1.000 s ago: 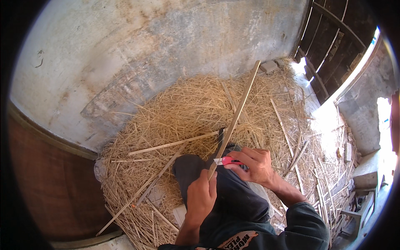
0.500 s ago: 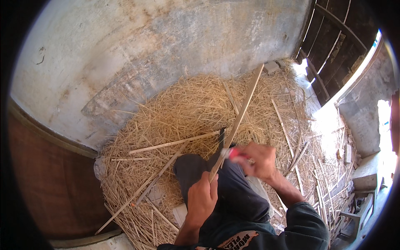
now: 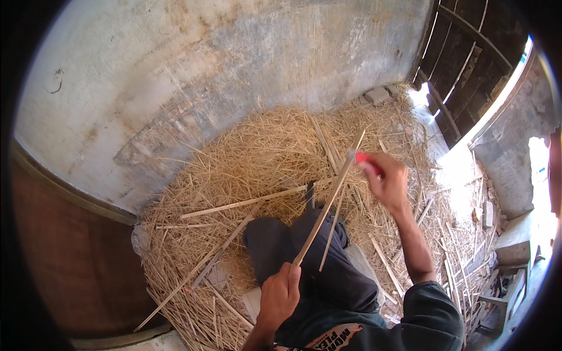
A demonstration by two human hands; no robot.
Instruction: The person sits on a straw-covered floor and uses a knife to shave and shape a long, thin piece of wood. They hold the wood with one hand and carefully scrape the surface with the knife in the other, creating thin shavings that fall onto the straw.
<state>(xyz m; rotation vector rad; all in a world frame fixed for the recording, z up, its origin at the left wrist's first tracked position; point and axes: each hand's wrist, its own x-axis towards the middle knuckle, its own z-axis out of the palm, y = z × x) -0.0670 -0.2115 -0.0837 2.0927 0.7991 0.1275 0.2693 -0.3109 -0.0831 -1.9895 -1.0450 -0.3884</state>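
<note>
My left hand (image 3: 280, 296) is closed around the near end of a long, pale wooden strip (image 3: 329, 205), which slants up and away to the right over my legs. A thin sliver (image 3: 332, 234) hangs alongside it, over my right thigh. Near the strip's far end, my right hand (image 3: 386, 180) grips a small red-handled knife (image 3: 362, 158). Its short pale blade lies against the strip; the fingers hide most of the handle.
Straw and shavings (image 3: 246, 158) cover the floor around my dark trousers (image 3: 328, 263). Loose strips (image 3: 246, 202) lie to the left and right. A dark upright piece (image 3: 310, 194) stands by my knees. Beyond are a stained wall (image 3: 252, 58), bricks (image 3: 377, 95) and dark wooden boards (image 3: 462, 64).
My right hand and the knife have moved up along the strip toward its far end. The strip has dropped a little, and the thin sliver now shows beside it.
</note>
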